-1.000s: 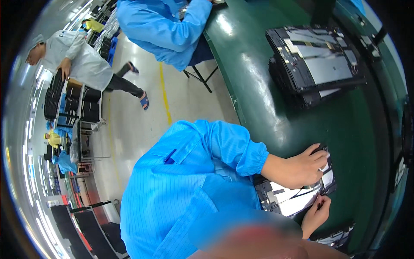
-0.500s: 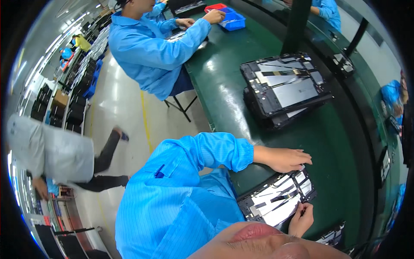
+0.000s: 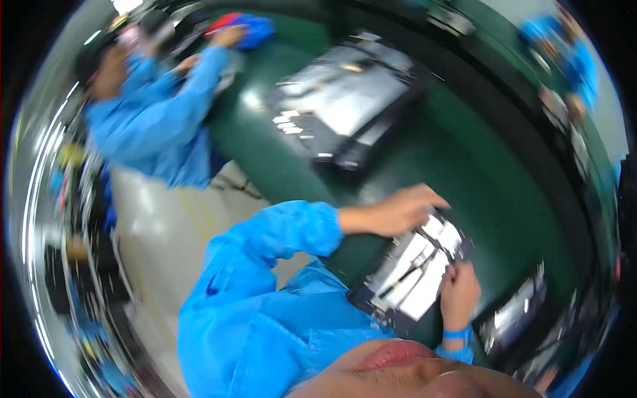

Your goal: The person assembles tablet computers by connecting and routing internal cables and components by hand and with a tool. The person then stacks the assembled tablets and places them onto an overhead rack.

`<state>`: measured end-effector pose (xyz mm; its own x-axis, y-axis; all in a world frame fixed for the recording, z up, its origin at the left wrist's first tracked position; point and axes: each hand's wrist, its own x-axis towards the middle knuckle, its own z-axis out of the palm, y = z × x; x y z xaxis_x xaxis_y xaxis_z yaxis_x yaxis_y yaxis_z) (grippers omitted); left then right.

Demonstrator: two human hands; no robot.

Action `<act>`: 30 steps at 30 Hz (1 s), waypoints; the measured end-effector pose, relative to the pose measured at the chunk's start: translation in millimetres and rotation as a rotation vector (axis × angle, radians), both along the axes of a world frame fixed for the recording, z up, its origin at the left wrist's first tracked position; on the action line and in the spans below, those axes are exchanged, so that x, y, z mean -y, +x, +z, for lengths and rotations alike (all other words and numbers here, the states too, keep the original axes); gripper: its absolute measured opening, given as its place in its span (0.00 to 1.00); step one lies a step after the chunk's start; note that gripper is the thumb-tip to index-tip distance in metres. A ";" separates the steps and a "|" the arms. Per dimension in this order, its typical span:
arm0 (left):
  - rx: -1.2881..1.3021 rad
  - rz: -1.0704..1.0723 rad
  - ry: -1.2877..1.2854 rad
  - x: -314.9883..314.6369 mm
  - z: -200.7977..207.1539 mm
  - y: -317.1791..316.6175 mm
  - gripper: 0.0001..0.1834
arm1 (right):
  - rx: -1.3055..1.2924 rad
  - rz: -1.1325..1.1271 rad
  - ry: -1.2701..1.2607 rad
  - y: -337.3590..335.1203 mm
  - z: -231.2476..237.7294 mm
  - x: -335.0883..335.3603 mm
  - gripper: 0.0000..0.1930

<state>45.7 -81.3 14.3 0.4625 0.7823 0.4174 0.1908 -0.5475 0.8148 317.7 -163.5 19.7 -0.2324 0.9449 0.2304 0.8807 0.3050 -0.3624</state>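
Exchange of hand positions at an uncovered tablet chassis (image 3: pixel 406 282), the landmark for all places given here. The chassis lay on the green tabletop (image 3: pixel 491 192), slanting away from the wearer's smock, its pale panels and dark ribbon cables facing up. A second earlier the left hand (image 3: pixel 411 211) had covered the far end of the chassis; now it rested at the upper left corner, and the panel at that end was exposed. Its fingers arched over the edge rather than clenching, but blur and angle did not reveal whether they gripped. The right hand (image 3: pixel 461 292) had remained at the right-hand edge of the chassis, thumb and fingers curled together; whether they pinched the rim or a small part there could not be told. The shift suggested that handling at the far end had given way to steadying, with finer work centred under the right hand. The view had also swung: the stack of similar chassis (image 3: pixel 352 86) now appeared above and to the left of the chassis, another chassis (image 3: pixel 514 312) showed more fully to its lower right, and a co-worker in blue (image 3: pixel 152 132) sat well apart, beyond the stack, reaching toward a blue bin (image 3: pixel 257 32).
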 end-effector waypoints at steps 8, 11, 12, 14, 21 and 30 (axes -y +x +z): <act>-0.347 -0.009 -0.088 0.1 38.7 -33.8 0.22 | -0.139 0.160 0.052 -14.7 4.5 -14.6 0.07; -0.277 -0.020 -0.161 4.4 38.0 -35.7 0.21 | -0.137 0.182 0.157 -17.0 5.0 -13.2 0.09; -0.226 -0.027 -0.199 2.5 33.2 -33.1 0.21 | -0.119 0.167 0.178 -16.0 2.2 -9.7 0.10; -0.166 -0.051 -0.236 2.4 25.5 -26.7 0.21 | -0.116 0.144 0.200 -13.2 1.3 -3.3 0.10; -0.076 -0.052 -0.275 3.4 12.5 -29.3 0.20 | -0.146 0.176 0.182 -14.4 -1.0 -1.7 0.10; -0.083 -0.021 -0.229 5.2 4.2 -27.7 0.17 | -0.165 0.201 0.230 -12.3 -8.4 -1.3 0.11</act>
